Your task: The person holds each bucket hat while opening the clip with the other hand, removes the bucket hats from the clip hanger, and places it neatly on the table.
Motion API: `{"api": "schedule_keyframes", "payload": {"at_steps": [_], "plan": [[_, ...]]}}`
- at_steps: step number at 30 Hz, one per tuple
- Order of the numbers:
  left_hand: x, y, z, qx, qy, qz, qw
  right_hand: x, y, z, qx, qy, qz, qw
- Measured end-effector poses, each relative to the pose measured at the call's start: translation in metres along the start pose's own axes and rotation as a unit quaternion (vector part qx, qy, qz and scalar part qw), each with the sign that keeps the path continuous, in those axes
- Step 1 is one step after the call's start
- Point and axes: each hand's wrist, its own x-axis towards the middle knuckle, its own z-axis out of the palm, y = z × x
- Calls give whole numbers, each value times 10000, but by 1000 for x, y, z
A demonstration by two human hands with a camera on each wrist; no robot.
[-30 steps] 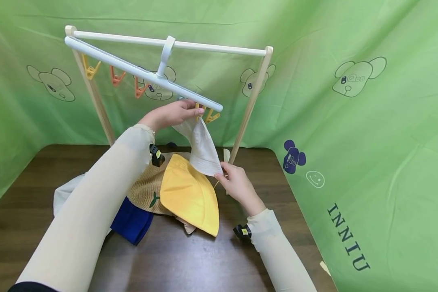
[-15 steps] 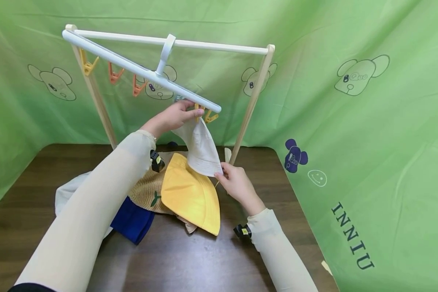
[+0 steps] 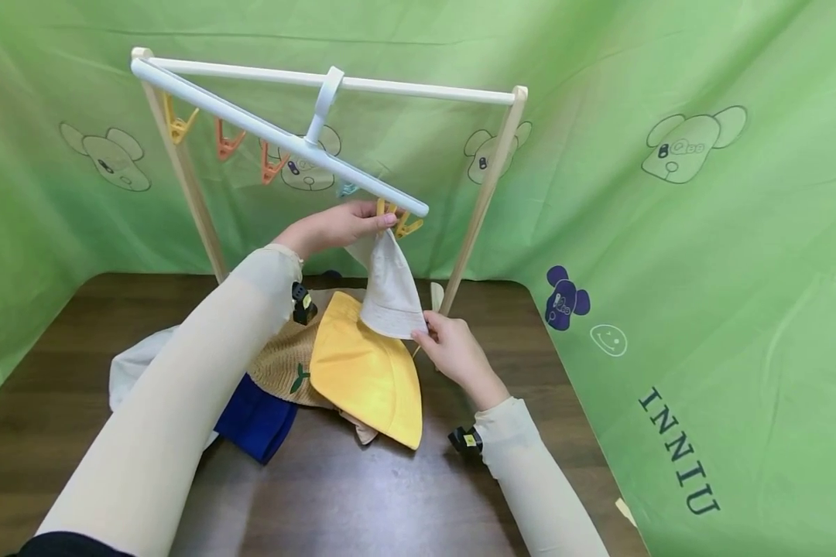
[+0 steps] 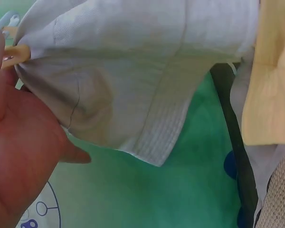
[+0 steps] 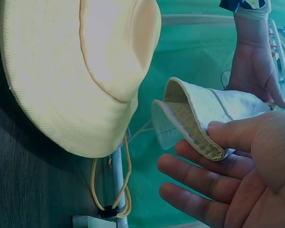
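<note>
In the head view a white bucket hat hangs folded below the right end of a pale blue hanger. My left hand is at the hat's top, pinching a yellow clothespin whose end bites the fabric in the left wrist view. Lower down, my right hand pinches the brim between thumb and fingers; the right wrist view shows its other fingers spread loosely. Another yellow clothespin hangs just right of the left hand. The left hand's far fingers are partly hidden behind the hat.
A yellow bucket hat lies on a tan knitted hat, beside a blue cloth item and a white one, on the wooden table. The hanger hooks over a rack's white bar. Orange clothespins hang left.
The hanger's left end has tipped up slightly and its right end sits a touch lower. Both hands keep their holds on the clothespin and the brim, with very little movement.
</note>
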Motion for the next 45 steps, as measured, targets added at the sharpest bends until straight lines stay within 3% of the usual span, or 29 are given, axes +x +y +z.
{"api": "schedule_keyframes", "payload": {"at_steps": [5,15,17,24,33,38,45], "plan": [[0,-1,-1,-323,-4,1,9995,-1,1,0,-1,-44,22,10000],[1,-1,4,-539,616,38,9966,-3,-5,0,16,7,-44,10000],[2,-2,5,-581,602,93,9964,-3,-6,0,-3,12,-80,10000],[9,-1,2,-651,52,482,9967,-4,-5,-3,-22,-7,-132,9999],[11,9,4,-426,-190,159,9988,-5,-3,-4,-66,-82,-252,9996],[11,11,5,-511,-156,186,9984,-4,-2,-4,-169,-62,-296,9994],[11,8,5,-637,174,152,9977,-4,-3,-8,-285,-92,-218,9993]]}}
